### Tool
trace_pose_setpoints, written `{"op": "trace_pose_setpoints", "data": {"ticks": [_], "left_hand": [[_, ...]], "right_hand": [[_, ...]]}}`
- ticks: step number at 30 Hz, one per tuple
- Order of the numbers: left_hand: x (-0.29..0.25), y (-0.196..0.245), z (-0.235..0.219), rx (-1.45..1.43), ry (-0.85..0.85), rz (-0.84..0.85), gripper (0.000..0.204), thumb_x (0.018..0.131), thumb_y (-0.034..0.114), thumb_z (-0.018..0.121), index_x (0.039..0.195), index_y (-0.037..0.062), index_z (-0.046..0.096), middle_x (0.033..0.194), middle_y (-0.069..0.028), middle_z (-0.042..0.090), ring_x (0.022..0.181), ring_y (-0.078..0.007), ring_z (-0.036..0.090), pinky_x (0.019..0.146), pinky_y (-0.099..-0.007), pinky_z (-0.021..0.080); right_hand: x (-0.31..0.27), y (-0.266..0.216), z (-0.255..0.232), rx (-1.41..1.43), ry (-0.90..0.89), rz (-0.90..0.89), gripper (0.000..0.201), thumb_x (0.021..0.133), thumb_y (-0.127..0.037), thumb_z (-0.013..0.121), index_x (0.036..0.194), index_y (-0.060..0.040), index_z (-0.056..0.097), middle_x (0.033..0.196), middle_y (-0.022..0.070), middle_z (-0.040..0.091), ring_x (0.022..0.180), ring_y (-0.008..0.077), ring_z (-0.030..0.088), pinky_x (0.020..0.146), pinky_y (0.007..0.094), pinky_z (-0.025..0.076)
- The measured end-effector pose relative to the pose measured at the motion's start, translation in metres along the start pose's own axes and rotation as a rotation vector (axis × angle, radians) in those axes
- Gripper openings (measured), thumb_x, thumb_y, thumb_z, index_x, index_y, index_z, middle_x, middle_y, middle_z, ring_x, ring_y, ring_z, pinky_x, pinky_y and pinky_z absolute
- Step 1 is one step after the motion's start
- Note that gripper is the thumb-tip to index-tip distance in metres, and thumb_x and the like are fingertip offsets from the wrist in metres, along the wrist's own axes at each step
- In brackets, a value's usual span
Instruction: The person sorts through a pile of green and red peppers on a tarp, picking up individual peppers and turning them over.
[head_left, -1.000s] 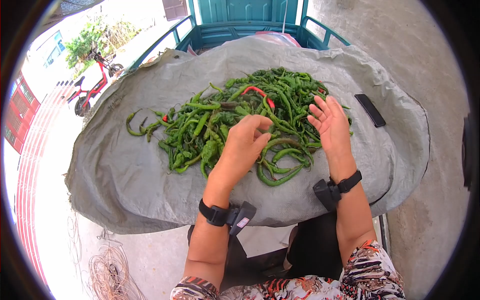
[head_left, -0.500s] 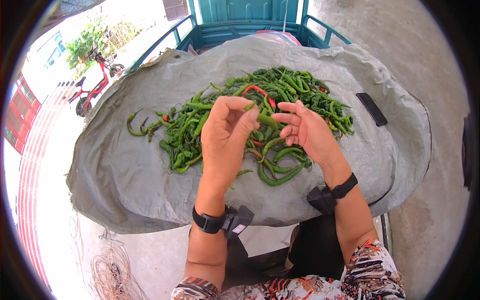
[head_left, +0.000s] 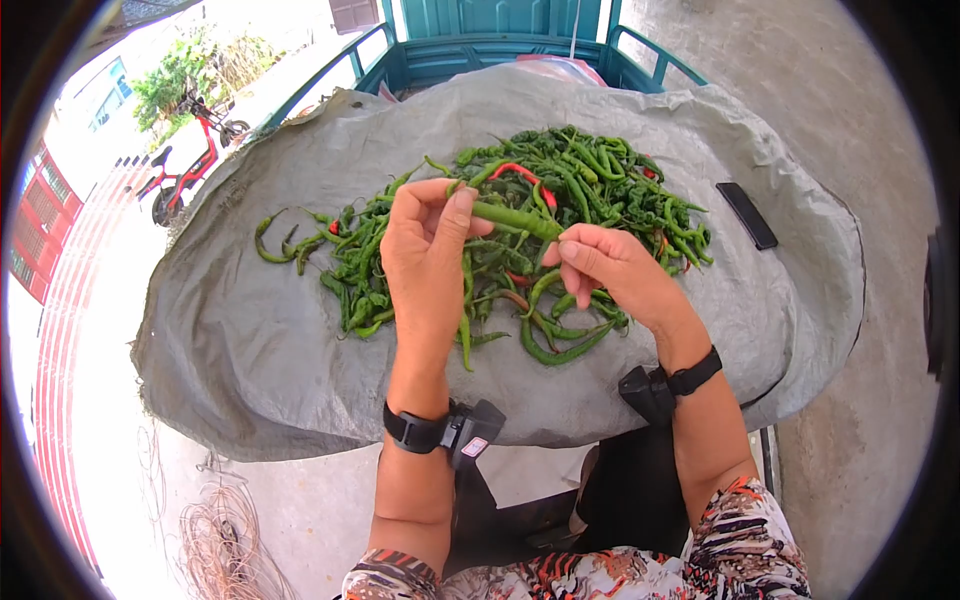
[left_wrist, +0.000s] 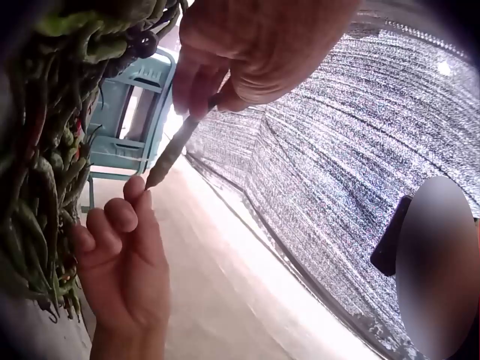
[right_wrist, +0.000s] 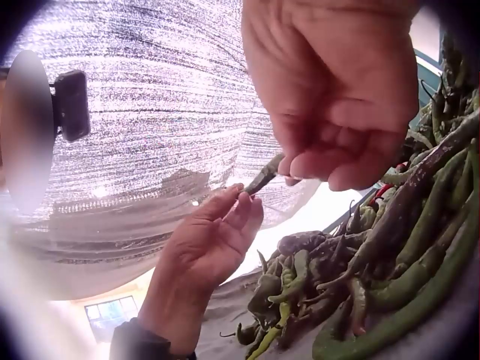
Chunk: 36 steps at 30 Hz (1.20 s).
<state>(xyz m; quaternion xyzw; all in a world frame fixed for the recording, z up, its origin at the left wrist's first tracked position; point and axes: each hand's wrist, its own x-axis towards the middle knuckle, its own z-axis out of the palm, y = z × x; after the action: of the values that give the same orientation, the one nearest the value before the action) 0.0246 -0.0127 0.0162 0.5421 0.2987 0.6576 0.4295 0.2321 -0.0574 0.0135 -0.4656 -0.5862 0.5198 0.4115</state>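
A long green chili pepper (head_left: 515, 219) is stretched between both hands above a heap of peppers. My left hand (head_left: 428, 255) pinches one end between thumb and fingers. At the other tip, the thumb and forefinger of my right hand (head_left: 622, 268) pinch the pepper, its other fingers loosely curled. The left wrist view shows the pepper (left_wrist: 169, 154) running from the left hand (left_wrist: 262, 45) down to the right fingertips. Below lies the heap of green chili peppers (head_left: 590, 175), with a few red ones, such as a red pepper (head_left: 522, 177) near the top.
The heap lies on a grey tarp (head_left: 250, 370). A black phone (head_left: 747, 216) rests on it at the right. Behind stands a teal cart bed (head_left: 500, 50). A red scooter (head_left: 190, 175) is parked at far left, and tangled wire (head_left: 235, 545) lies on the ground.
My left hand has come up from the heap with the pepper and moved left. My right hand, held spread before, has moved in and taken hold of the pepper's other tip.
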Motion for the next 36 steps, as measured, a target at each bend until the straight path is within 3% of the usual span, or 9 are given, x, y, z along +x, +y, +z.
{"op": "trace_pose_setpoints", "data": {"ticks": [2,7,11,14,17,18,21,30,36], "left_hand": [[0.002,-0.001,-0.002,0.014,0.015,-0.001,0.023,0.095,0.014,0.064,0.113,0.0,0.059,0.099,-0.0074,0.065,0.076,-0.0105,0.063,0.067,-0.0233,0.051],[0.008,-0.001,-0.025,0.416,0.006,-0.01,0.022,0.091,0.009,0.063,0.112,0.0019,0.062,0.092,-0.0041,0.065,0.073,-0.0087,0.061,0.061,-0.0226,0.046],[0.007,-0.003,-0.04,0.745,-0.126,-0.034,0.02,0.087,0.012,0.066,0.105,0.0039,0.065,0.087,-0.0047,0.066,0.069,-0.0133,0.061,0.06,-0.0283,0.047],[0.001,-0.005,-0.036,1.139,-0.234,-0.102,0.025,0.081,0.023,0.072,0.098,0.0054,0.065,0.089,-0.0087,0.065,0.074,-0.0243,0.063,0.065,-0.0362,0.049],[-0.007,-0.003,-0.022,1.323,-0.21,-0.021,0.034,0.075,0.032,0.077,0.092,0.0056,0.062,0.093,-0.0113,0.062,0.085,-0.0331,0.063,0.07,-0.0424,0.049],[-0.009,0.003,-0.015,1.367,-0.207,-0.07,0.037,0.073,0.033,0.079,0.09,0.0061,0.06,0.097,-0.0109,0.059,0.091,-0.0347,0.063,0.072,-0.0443,0.049],[-0.01,-0.016,-0.013,1.364,-0.105,0.006,0.039,0.073,0.033,0.08,0.091,0.0061,0.059,0.097,-0.0113,0.059,0.09,-0.0347,0.063,0.073,-0.0458,0.049],[-0.004,-0.002,-0.018,1.306,-0.053,-0.096,0.023,0.072,0.022,0.069,0.084,0.0031,0.062,0.088,-0.0122,0.062,0.084,-0.0333,0.064,0.07,-0.042,0.049],[-0.006,0.03,-0.029,0.852,-0.247,-0.174,0.025,0.075,0.021,0.066,0.089,0.0009,0.067,0.079,-0.0131,0.066,0.075,-0.0295,0.065,0.068,-0.04,0.05]], "right_hand": [[0.001,0.003,-0.004,0.112,0.055,-0.009,0.027,0.101,-0.027,0.052,0.105,-0.0029,0.065,0.074,-0.0018,0.06,0.06,0.0066,0.055,0.058,0.0213,0.047],[0.006,0.017,-0.025,0.592,0.29,-0.107,0.03,0.1,-0.026,0.054,0.114,-0.0014,0.062,0.076,-0.0021,0.061,0.061,0.0071,0.054,0.058,0.0237,0.047],[0.009,0.03,-0.039,0.833,0.37,0.103,0.033,0.099,-0.024,0.055,0.123,-0.0018,0.059,0.084,-0.0004,0.067,0.066,0.0078,0.059,0.06,0.0257,0.052],[0.008,0.026,-0.031,0.722,0.263,0.115,0.03,0.099,-0.021,0.055,0.121,-0.0034,0.06,0.088,0.0007,0.068,0.069,0.0082,0.061,0.062,0.0253,0.054],[0.008,0.024,-0.024,0.625,0.152,0.059,0.025,0.098,-0.02,0.056,0.117,-0.0042,0.062,0.088,0.0007,0.068,0.069,0.0079,0.062,0.063,0.0253,0.054],[0.009,0.023,-0.021,0.602,0.132,0.067,0.024,0.098,-0.02,0.056,0.116,-0.0044,0.062,0.089,0.0007,0.068,0.069,0.0077,0.062,0.063,0.0251,0.054],[0.009,0.022,-0.015,0.539,0.089,0.092,0.022,0.098,-0.019,0.057,0.114,-0.0052,0.063,0.09,0.0008,0.068,0.067,0.0073,0.062,0.063,0.0247,0.054],[0.008,0.02,-0.008,0.422,0.063,0.109,0.02,0.098,-0.019,0.056,0.113,-0.0074,0.064,0.09,0.0005,0.068,0.068,0.0056,0.061,0.066,0.0229,0.053],[0.004,0.012,0.003,0.261,0.013,0.081,0.027,0.099,-0.026,0.056,0.116,-0.0066,0.063,0.09,0.0004,0.066,0.071,0.0051,0.06,0.067,0.0212,0.051]]}}
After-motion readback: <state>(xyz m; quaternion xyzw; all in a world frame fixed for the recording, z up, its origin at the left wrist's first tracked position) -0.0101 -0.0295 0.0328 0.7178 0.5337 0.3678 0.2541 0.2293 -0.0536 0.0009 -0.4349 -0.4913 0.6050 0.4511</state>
